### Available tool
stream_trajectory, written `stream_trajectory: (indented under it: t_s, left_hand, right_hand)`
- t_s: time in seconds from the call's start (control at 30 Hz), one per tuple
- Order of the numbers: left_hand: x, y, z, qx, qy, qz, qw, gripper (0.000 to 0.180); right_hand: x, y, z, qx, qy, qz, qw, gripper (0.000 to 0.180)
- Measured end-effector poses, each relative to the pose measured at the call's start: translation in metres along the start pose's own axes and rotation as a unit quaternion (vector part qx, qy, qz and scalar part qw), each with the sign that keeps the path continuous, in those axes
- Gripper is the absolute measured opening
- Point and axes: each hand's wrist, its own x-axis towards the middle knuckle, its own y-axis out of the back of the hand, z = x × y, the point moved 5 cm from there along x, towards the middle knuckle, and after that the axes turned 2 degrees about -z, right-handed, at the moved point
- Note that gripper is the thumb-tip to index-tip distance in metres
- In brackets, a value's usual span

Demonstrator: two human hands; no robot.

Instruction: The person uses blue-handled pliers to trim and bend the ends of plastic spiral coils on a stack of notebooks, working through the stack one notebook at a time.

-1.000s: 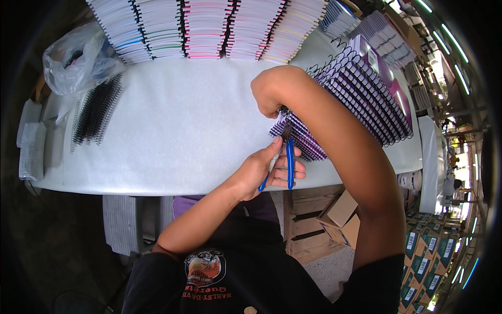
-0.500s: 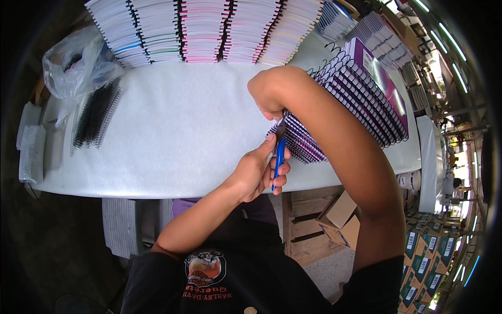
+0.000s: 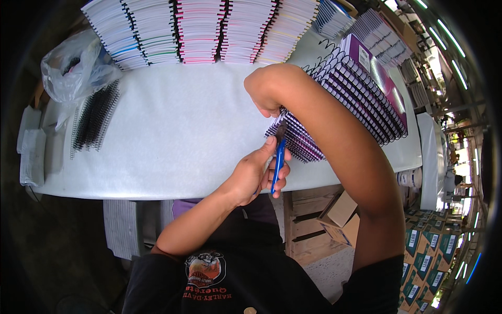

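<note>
Pliers with blue handles (image 3: 278,165) sit in my left hand (image 3: 254,171), its fingers wrapped round the grips. Their dark jaws point up at the near corner of a pile of spiral-bound notebooks (image 3: 297,140) with dark coils. Just beyond the jaws, my right hand (image 3: 263,91) is bent sharply at the wrist, its fingers curled down at the notebooks' edge. What those fingers pinch is hidden behind the hand. My right forearm crosses over part of the pile. Beside it rises a taller stack of purple-covered spiral notebooks (image 3: 361,89), some coils sticking out at its far end.
Tall stacks of bound paper (image 3: 198,34) line the far side of the white table (image 3: 172,131). At the left lie loose black coils (image 3: 95,118) near a clear plastic bag (image 3: 73,65). A cardboard box (image 3: 340,217) stands below the table edge.
The pliers' jaws have dropped slightly away from the right hand's fingers. My right hand has shifted a little to the left; the view has moved slightly.
</note>
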Motion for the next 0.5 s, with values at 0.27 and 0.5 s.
stream_trajectory:
  t_s: [0.27,0.5]
  left_hand:
    - [0.008,-0.021,0.013,0.115,0.021,0.139,0.983,0.057]
    - [-0.001,-0.028,0.007,0.17,0.023,0.132,0.976,0.059]
  right_hand:
    - [-0.002,0.0,0.003,0.005,-0.001,0.007,1.0,0.02]
    - [-0.013,0.013,-0.005,-0.071,-0.063,0.075,0.993,0.016]
